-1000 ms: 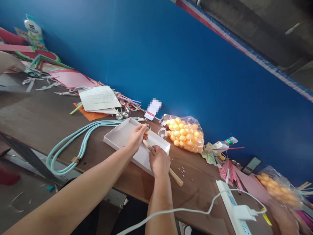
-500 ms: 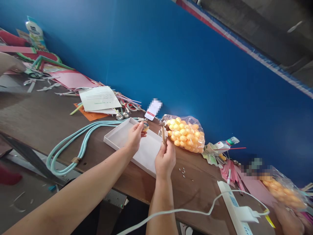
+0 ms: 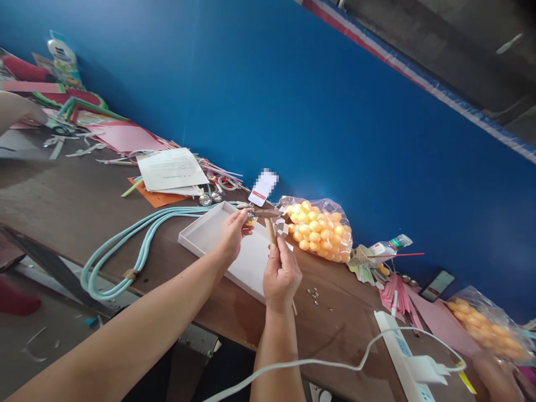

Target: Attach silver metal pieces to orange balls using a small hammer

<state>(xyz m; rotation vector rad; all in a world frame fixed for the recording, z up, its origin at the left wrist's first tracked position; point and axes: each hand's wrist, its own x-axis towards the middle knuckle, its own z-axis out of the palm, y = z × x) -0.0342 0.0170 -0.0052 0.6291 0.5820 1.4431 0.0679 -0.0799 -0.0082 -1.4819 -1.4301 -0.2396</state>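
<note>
Cluttered brown table beside blue wall; wooden-handled tool above table.

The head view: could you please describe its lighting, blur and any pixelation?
In the head view, the blue wall is lighter toward the left; highlights glint on the ball in the left hand; print on the white sheet looks illegible; pixelation covers part of a card.

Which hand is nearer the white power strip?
Right. The right hand is left of the power strip, holding a hammer; the left hand is farther left, holding a shiny ball.
</note>
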